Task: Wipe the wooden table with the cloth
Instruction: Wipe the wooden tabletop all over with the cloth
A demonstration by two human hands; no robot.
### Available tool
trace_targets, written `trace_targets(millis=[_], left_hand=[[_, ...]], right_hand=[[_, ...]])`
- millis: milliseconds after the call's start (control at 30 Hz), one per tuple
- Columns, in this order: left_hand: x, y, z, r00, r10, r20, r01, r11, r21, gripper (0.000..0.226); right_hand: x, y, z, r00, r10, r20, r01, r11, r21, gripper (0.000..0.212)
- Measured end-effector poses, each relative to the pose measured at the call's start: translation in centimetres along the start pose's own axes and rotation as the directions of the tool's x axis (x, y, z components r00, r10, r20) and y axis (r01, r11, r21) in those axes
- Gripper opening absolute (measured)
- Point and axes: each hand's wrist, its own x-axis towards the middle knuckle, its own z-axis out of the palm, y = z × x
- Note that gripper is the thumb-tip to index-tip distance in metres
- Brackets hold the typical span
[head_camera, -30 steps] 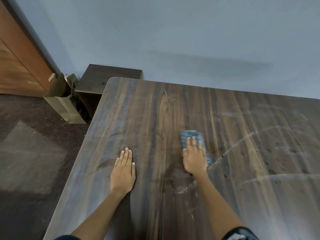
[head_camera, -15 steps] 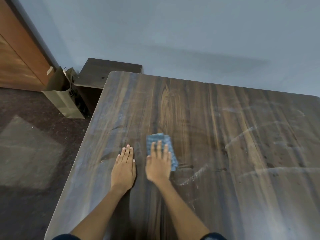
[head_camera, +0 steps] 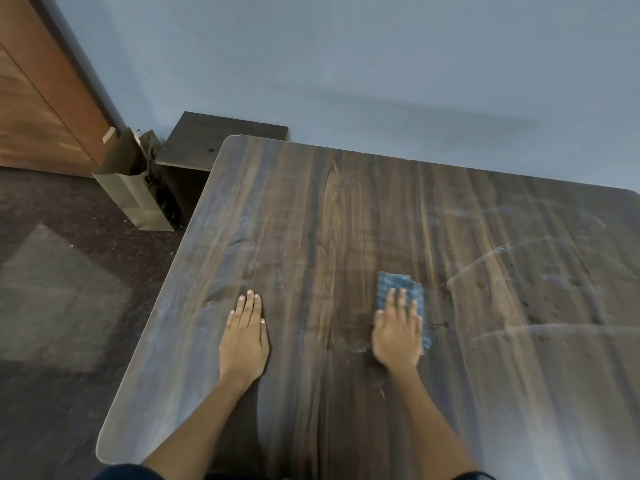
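The dark wooden table (head_camera: 311, 209) fills most of the view, with pale dusty streaks and spots across its right half. A small blue checked cloth (head_camera: 394, 287) lies flat near the table's middle. My right hand (head_camera: 398, 332) presses flat on the cloth, covering its near part, with the far edge and right side showing. My left hand (head_camera: 244, 336) rests palm down on the bare wood to the left, fingers together, holding nothing.
The table's left edge (head_camera: 156, 323) drops to a dark floor. A brown paper bag (head_camera: 133, 188) stands on the floor beside a low dark cabinet (head_camera: 214, 140) at the far left corner. A grey wall runs behind the table; a wooden door (head_camera: 38, 98) is far left.
My right hand slid the cloth left until it was next to my left hand, then back to the right, near the table's middle. My left hand stayed planted.
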Motion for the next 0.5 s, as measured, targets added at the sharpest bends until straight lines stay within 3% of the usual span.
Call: trace_targets(millis=[133,267,400,500], left_hand=[[-1.3,0.4,0.0,1.000,-0.013,-0.004,0.013,1.000,-0.007,0.066],[-2.8,1.0,0.1,0.999,-0.039,0.008,0.039,0.999,-0.010,0.057],[-4.0,1.3,0.1,0.999,-0.044,0.008,0.045,0.999,-0.025,0.049],[-4.5,1.7,0.0,0.999,-0.049,0.022,0.050,0.998,-0.035,0.050]], right_hand=[[-0.2,4.7,-1.3,0.983,0.183,-0.030,-0.181,0.982,0.055,0.054],[-0.8,2.1,-0.8,0.968,0.249,-0.030,-0.245,0.965,0.088,0.057],[-3.9,-4.5,1.4,0.999,-0.028,0.025,0.027,0.998,0.058,0.058],[-7.5,-9.5,3.6,0.946,-0.306,0.108,0.300,0.952,0.068,0.057]])
